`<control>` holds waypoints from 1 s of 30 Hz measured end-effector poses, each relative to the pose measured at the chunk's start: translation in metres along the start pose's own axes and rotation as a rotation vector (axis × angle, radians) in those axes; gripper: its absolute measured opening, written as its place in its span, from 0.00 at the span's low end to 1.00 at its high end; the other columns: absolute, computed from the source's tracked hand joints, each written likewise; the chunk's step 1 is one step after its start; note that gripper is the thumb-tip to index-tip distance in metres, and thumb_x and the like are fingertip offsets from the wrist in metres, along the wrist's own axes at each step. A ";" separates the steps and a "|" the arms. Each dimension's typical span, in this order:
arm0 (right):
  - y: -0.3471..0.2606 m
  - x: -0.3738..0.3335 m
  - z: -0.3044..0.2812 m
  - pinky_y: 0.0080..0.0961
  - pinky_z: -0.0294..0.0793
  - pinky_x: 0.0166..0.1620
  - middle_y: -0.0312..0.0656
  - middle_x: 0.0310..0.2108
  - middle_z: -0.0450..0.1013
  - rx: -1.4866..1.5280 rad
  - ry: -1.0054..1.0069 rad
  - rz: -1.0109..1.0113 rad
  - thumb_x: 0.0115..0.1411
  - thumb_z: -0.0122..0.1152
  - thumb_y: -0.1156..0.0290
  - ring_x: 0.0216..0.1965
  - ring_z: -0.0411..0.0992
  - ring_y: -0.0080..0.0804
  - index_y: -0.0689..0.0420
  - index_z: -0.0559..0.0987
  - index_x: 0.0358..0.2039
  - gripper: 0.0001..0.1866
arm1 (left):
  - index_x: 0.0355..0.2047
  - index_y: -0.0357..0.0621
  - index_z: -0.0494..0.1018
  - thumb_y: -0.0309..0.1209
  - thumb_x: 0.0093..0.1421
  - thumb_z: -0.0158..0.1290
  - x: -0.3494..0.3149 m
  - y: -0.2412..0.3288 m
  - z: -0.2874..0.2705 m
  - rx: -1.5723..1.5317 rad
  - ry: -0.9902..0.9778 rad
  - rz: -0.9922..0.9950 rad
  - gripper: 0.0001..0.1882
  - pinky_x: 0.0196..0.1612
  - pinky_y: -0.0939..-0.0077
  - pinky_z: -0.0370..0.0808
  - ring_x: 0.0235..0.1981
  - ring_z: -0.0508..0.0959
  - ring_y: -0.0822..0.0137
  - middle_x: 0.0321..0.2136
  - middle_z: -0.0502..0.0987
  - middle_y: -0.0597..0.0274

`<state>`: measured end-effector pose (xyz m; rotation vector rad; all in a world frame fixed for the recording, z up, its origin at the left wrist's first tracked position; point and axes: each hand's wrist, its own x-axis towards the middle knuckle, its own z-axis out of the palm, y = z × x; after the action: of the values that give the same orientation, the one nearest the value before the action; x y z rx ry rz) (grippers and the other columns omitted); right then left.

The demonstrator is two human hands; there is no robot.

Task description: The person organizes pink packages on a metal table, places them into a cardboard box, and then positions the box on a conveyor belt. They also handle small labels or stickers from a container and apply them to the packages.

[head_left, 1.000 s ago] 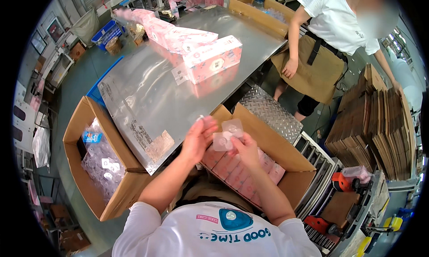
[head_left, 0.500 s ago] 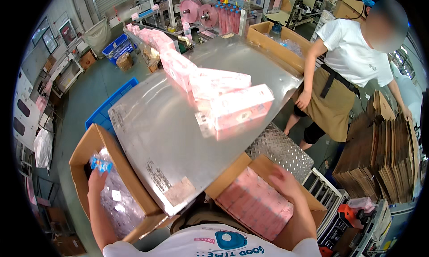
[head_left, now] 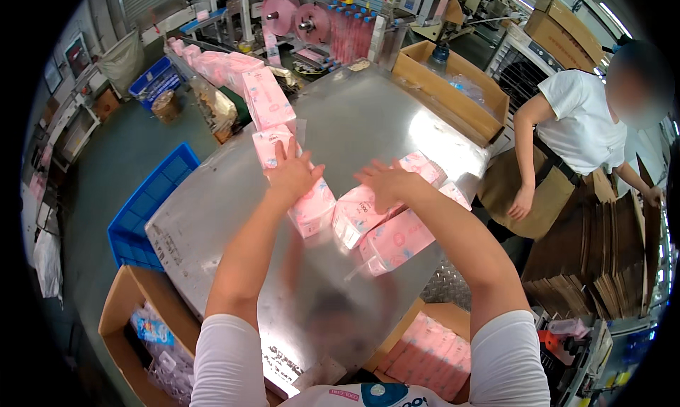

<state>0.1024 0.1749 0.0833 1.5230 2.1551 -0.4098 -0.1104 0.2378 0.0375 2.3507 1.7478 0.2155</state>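
Note:
My left hand [head_left: 292, 175] lies with fingers spread on top of a pink tissue pack [head_left: 312, 207] at the middle of the metal table [head_left: 340, 110]. Another pink pack [head_left: 275, 144] touches its far end. My right hand [head_left: 389, 183] rests, fingers apart, on a second pink tissue pack [head_left: 352, 219], which slants away to the right. Alongside that one, nearer to me, lies another pink pack [head_left: 398, 241]. The near ends of the packs under my two hands almost meet. More pink packs [head_left: 268, 99] form a line toward the far left.
A carton [head_left: 124, 301] of clear plastic bags stands at the near left, beside a blue crate [head_left: 152, 205]. At the near right, a carton [head_left: 407, 329] holds pink packs. Another carton [head_left: 446, 88] sits at the far right. A co-worker [head_left: 577, 124] stands by stacked flat cardboard [head_left: 577, 251].
My left hand has left the plastic bags and my right hand the carton of packs. Both now touch packs on the table. The view has shifted, and the co-worker appears farther right.

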 end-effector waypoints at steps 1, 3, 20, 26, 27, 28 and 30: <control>-0.003 0.007 -0.005 0.56 0.41 0.62 0.44 0.63 0.51 0.036 -0.090 0.003 0.34 0.61 0.71 0.66 0.42 0.42 0.50 0.52 0.64 0.51 | 0.54 0.58 0.66 0.52 0.53 0.48 0.001 0.000 0.002 0.028 0.020 0.007 0.29 0.52 0.38 0.61 0.66 0.44 0.53 0.64 0.49 0.61; 0.003 0.004 -0.011 0.56 0.40 0.63 0.44 0.63 0.51 0.084 -0.094 -0.025 0.35 0.63 0.69 0.66 0.42 0.41 0.50 0.51 0.64 0.52 | 0.50 0.58 0.69 0.49 0.51 0.49 0.002 -0.001 0.004 0.017 0.050 0.044 0.26 0.52 0.40 0.62 0.65 0.45 0.54 0.64 0.50 0.63; 0.089 -0.144 -0.016 0.37 0.68 0.47 0.51 0.41 0.70 0.356 1.171 0.272 0.40 0.67 0.65 0.42 0.70 0.47 0.60 0.70 0.44 0.30 | 0.37 0.48 0.74 0.39 0.46 0.53 -0.181 -0.027 -0.041 0.084 -0.021 0.473 0.17 0.41 0.49 0.72 0.56 0.62 0.52 0.54 0.63 0.54; 0.132 -0.274 0.092 0.26 0.69 0.46 0.46 0.42 0.71 1.026 1.391 0.700 0.47 0.58 0.66 0.41 0.70 0.33 0.68 0.68 0.46 0.27 | 0.51 0.42 0.66 0.50 0.51 0.54 -0.052 0.001 -0.048 -0.198 -0.099 0.327 0.32 0.55 0.40 0.56 0.61 0.55 0.51 0.59 0.57 0.52; 0.121 -0.271 0.102 0.25 0.70 0.42 0.46 0.39 0.72 1.125 1.246 0.876 0.49 0.58 0.66 0.37 0.71 0.30 0.69 0.70 0.43 0.23 | 0.53 0.42 0.63 0.50 0.50 0.55 -0.030 0.005 -0.029 -0.286 0.118 0.332 0.35 0.54 0.39 0.58 0.61 0.54 0.48 0.60 0.55 0.51; 0.125 -0.266 0.138 0.25 0.70 0.37 0.46 0.36 0.72 1.178 1.234 0.922 0.51 0.58 0.64 0.33 0.70 0.27 0.68 0.70 0.40 0.21 | 0.55 0.43 0.61 0.49 0.50 0.55 -0.012 0.031 -0.024 -0.229 0.088 0.253 0.36 0.53 0.39 0.59 0.61 0.52 0.45 0.60 0.54 0.50; 0.108 -0.226 0.157 0.24 0.70 0.35 0.44 0.33 0.73 1.340 0.806 0.951 0.52 0.60 0.60 0.32 0.70 0.25 0.68 0.72 0.40 0.23 | 0.56 0.41 0.59 0.47 0.49 0.56 0.001 0.058 -0.017 -0.087 0.031 0.136 0.37 0.53 0.41 0.62 0.61 0.50 0.39 0.61 0.51 0.47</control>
<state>0.2973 -0.0465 0.0730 3.6421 1.0503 -1.1010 -0.0603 0.2236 0.0684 2.4174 1.5590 0.3438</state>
